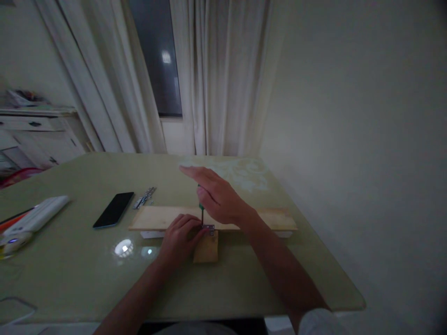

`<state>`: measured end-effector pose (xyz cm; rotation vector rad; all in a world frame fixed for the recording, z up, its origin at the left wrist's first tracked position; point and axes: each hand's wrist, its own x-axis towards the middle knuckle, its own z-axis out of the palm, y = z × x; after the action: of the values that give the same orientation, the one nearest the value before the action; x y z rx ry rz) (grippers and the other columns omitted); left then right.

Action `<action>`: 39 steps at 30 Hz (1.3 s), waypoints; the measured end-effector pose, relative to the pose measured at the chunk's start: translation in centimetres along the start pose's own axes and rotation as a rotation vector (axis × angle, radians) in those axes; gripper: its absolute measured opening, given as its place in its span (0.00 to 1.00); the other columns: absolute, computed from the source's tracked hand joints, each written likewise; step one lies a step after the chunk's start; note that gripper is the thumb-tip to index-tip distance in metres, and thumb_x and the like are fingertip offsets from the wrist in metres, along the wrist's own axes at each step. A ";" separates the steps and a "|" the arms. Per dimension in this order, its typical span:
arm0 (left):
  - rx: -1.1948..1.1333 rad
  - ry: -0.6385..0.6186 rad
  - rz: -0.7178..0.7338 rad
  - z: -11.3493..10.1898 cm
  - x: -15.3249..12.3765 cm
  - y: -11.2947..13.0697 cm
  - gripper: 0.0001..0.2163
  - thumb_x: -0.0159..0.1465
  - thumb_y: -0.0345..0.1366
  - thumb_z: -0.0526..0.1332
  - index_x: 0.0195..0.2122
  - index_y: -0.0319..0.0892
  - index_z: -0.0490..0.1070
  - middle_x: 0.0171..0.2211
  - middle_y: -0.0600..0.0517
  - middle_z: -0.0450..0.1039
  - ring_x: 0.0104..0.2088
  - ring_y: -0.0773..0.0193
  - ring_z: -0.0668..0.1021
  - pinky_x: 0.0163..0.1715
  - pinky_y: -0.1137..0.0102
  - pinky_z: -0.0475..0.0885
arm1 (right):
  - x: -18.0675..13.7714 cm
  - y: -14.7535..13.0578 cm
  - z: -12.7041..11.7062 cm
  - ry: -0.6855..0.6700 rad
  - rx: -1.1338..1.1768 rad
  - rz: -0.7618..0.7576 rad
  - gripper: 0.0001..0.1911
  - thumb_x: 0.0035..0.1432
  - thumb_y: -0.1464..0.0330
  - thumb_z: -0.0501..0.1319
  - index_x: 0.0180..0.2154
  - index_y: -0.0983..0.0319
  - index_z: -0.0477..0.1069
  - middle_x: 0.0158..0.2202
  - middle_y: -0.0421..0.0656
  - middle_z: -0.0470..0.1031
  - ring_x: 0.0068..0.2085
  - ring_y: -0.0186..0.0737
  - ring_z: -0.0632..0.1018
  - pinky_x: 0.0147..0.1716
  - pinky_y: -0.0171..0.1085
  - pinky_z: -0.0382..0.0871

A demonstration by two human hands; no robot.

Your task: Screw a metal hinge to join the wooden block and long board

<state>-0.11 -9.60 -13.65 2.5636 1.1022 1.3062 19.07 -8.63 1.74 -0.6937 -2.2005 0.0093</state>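
Observation:
A long pale wooden board lies across the green table, and a small wooden block butts against its near edge. A small metal hinge sits where the two meet. My right hand grips a green-handled screwdriver held upright with its tip on the hinge; the forefinger points out to the left. My left hand rests curled on the table, its fingers pressed against the hinge and the block.
A black phone lies left of the board, with a metal strip beside it. A white remote-like bar and a lit device sit at the far left. Curtains and a dresser stand behind; a wall runs along the right.

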 end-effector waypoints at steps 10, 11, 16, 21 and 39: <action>0.026 0.029 0.022 0.0 -0.2 -0.3 0.07 0.71 0.42 0.65 0.42 0.47 0.80 0.40 0.48 0.82 0.41 0.55 0.80 0.41 0.60 0.78 | 0.1 -1.3 0.8 0.042 -0.213 0.063 0.21 0.71 0.62 0.58 0.60 0.65 0.74 0.48 0.50 0.83 0.49 0.47 0.80 0.52 0.44 0.73; 0.036 0.040 0.029 0.0 -0.2 -0.3 0.07 0.71 0.42 0.65 0.41 0.47 0.80 0.40 0.47 0.82 0.41 0.54 0.80 0.41 0.60 0.78 | 0.2 -1.7 0.5 -0.002 -0.157 0.023 0.26 0.69 0.66 0.58 0.65 0.66 0.68 0.57 0.53 0.79 0.56 0.49 0.78 0.57 0.46 0.71; 0.020 0.022 0.014 -0.2 0.1 0.1 0.06 0.71 0.40 0.64 0.41 0.46 0.79 0.40 0.48 0.81 0.41 0.55 0.80 0.41 0.61 0.79 | -0.2 -2.2 -1.4 -0.186 0.110 -0.034 0.35 0.70 0.75 0.53 0.75 0.56 0.51 0.69 0.47 0.69 0.62 0.40 0.75 0.61 0.42 0.70; 0.025 0.027 0.006 -0.2 0.2 0.2 0.07 0.71 0.42 0.65 0.40 0.47 0.79 0.38 0.49 0.81 0.40 0.55 0.80 0.41 0.61 0.78 | -0.4 -1.2 0.5 0.021 -0.258 0.092 0.18 0.72 0.59 0.57 0.53 0.61 0.79 0.37 0.46 0.83 0.39 0.43 0.81 0.45 0.42 0.73; -0.012 0.001 0.000 0.1 0.1 0.0 0.07 0.71 0.43 0.65 0.41 0.46 0.78 0.38 0.49 0.81 0.40 0.56 0.79 0.42 0.61 0.77 | -0.2 0.1 -1.1 -0.013 -0.015 0.017 0.23 0.74 0.65 0.55 0.66 0.60 0.67 0.59 0.48 0.78 0.58 0.42 0.77 0.55 0.41 0.72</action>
<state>0.03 -9.54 -13.61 2.5544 1.0918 1.3102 20.03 -8.91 2.31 -0.7223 -2.2095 0.0055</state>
